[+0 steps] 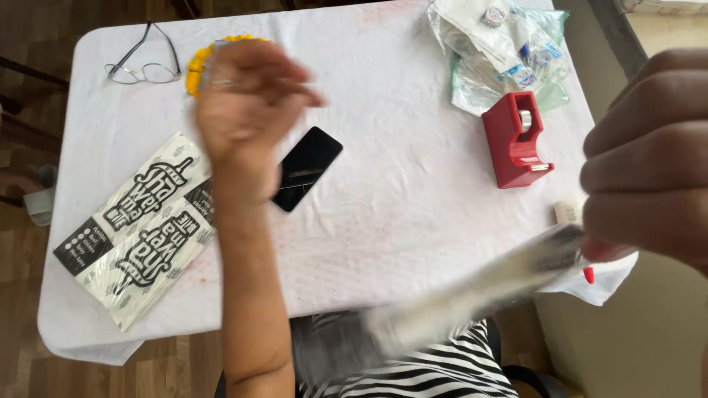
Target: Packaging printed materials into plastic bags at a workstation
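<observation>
My right hand (649, 162) is close to the camera at the right edge, fingers closed on one end of a long flat paper sleeve (472, 291), blurred with motion, that slants down towards my lap. My left hand (247, 99) is raised over the white table (413, 177), blurred, fingers loosely curled with nothing seen in them. It hovers above a black phone (306, 168) and in front of a yellow round thing (195, 63). Two black-and-white printed paper sleeves (136, 228) lie side by side at the table's left front.
A red tape dispenser (516, 140) stands at the right. Behind it lies a clear plastic bag with small packets (501, 48). Eyeglasses (144, 66) rest at the far left corner. A small white object (566, 212) sits by the right edge. Wooden floor surrounds the table.
</observation>
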